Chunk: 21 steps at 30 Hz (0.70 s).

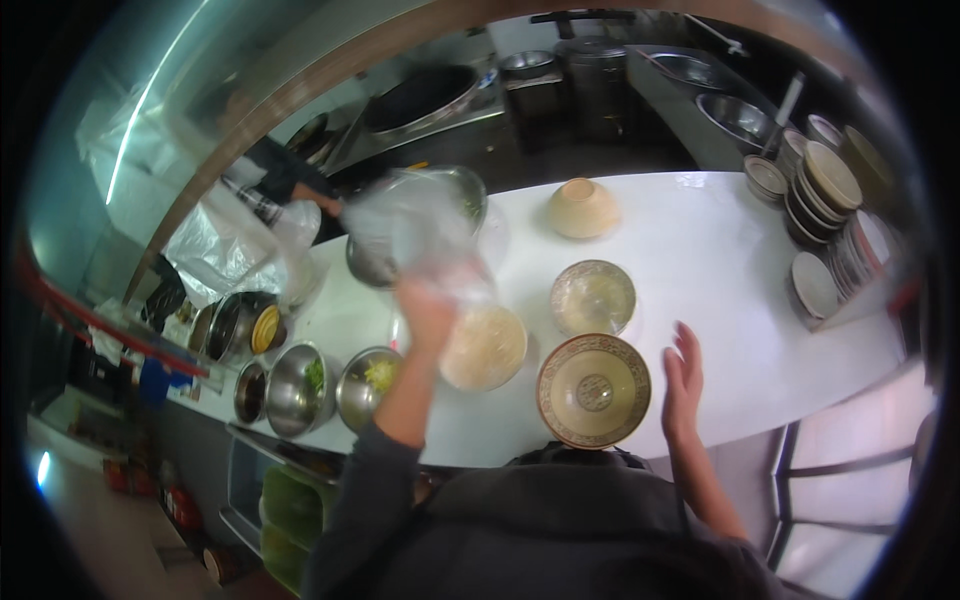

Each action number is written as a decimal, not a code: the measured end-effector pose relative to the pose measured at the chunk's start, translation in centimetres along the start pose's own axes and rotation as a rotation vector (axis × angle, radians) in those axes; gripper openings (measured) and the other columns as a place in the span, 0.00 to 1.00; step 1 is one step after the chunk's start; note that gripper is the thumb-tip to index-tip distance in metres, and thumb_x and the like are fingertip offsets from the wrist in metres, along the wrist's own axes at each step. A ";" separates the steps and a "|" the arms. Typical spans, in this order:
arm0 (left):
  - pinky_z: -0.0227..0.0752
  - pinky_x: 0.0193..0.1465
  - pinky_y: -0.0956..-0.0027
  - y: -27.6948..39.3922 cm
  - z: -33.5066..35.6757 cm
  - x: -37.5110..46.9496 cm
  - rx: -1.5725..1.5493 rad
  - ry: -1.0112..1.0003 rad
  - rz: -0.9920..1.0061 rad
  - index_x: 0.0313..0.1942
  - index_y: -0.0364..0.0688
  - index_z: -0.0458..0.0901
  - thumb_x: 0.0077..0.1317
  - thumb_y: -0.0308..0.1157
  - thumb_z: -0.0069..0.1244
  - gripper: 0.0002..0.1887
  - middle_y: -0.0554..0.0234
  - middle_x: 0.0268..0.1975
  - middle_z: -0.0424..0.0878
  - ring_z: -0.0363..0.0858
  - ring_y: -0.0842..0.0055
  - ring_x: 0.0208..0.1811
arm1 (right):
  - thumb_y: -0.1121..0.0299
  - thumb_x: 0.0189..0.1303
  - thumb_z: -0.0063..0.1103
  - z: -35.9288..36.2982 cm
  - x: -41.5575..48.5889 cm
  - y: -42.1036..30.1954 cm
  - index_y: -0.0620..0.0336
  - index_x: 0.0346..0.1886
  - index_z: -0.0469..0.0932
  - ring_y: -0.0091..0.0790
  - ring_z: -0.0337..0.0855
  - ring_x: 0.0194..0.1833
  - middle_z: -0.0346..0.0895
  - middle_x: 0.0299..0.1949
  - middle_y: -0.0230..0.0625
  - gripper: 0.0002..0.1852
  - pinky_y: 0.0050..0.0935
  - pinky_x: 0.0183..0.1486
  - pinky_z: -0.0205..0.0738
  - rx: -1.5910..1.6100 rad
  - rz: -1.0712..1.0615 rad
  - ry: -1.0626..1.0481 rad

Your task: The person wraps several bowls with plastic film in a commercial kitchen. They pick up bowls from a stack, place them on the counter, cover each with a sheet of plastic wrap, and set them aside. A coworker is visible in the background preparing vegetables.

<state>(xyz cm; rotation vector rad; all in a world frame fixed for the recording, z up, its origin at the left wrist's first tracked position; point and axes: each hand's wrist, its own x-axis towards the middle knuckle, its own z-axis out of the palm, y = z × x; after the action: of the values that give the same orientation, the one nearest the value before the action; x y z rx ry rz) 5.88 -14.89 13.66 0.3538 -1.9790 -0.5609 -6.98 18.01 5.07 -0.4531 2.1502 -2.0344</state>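
Observation:
My left hand (429, 307) is blurred at the lower end of a clear plastic bag or film (412, 225), which it appears to grip above the left part of the white counter. Open in the air, my right hand (682, 375) holds nothing, just right of a patterned ceramic bowl (594, 435) at the counter's near edge. Behind that bowl is another patterned bowl (592, 298) with a clear shiny film over it. A pale round bowl or lid (484, 349) lies beside my left forearm. Farther back an upturned bowl (583, 210) rests on its rim.
Steel bowls (300, 390) with chopped greens and yellow shreds (381, 373) stand at the left. Stacked bowls and plates (825, 187) fill the right end of the counter (720, 247). Another person's hand (319, 199) is at the far left side, near a large steel bowl (469, 195).

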 end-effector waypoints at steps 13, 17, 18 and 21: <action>0.73 0.30 0.74 9.0 3.3 -10.8 -0.624 -0.658 -0.399 0.39 0.38 0.79 0.63 0.25 0.57 0.05 0.70 0.32 0.81 0.78 0.81 0.28 | 0.56 0.68 0.60 1.8 -0.8 -5.5 0.62 0.51 0.78 0.20 0.80 0.38 0.82 0.40 0.30 0.19 0.22 0.42 0.75 0.342 0.345 -0.605; 0.54 0.17 0.82 7.4 1.5 -9.5 -0.897 -0.364 -0.801 0.32 0.45 0.75 0.71 0.32 0.51 0.07 0.80 0.22 0.69 0.62 0.92 0.18 | 0.56 0.70 0.57 -1.5 -0.8 -4.2 0.61 0.46 0.80 0.21 0.81 0.33 0.83 0.36 0.30 0.16 0.21 0.37 0.74 0.308 0.390 -0.612; 0.50 0.16 0.82 7.5 1.3 -9.3 -0.895 -0.313 -0.882 0.32 0.45 0.75 0.72 0.34 0.49 0.08 0.80 0.22 0.68 0.60 0.93 0.18 | 0.57 0.71 0.57 -1.7 -0.7 -4.0 0.60 0.45 0.81 0.21 0.81 0.33 0.83 0.36 0.30 0.15 0.21 0.36 0.74 0.351 0.420 -0.582; 0.46 0.14 0.82 8.5 1.6 -9.1 -0.828 -0.244 -1.052 0.34 0.46 0.76 0.74 0.39 0.47 0.10 0.80 0.21 0.66 0.58 0.93 0.17 | 0.57 0.71 0.55 -1.9 -0.7 -3.2 0.59 0.43 0.81 0.20 0.81 0.33 0.83 0.34 0.31 0.15 0.19 0.34 0.72 0.332 0.468 -0.462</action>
<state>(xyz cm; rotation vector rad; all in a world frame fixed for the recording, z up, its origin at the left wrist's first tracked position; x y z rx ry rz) 8.52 -2.99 10.66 0.8025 -1.4588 -2.0654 -6.53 19.91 8.34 -0.2976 1.4502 -1.7565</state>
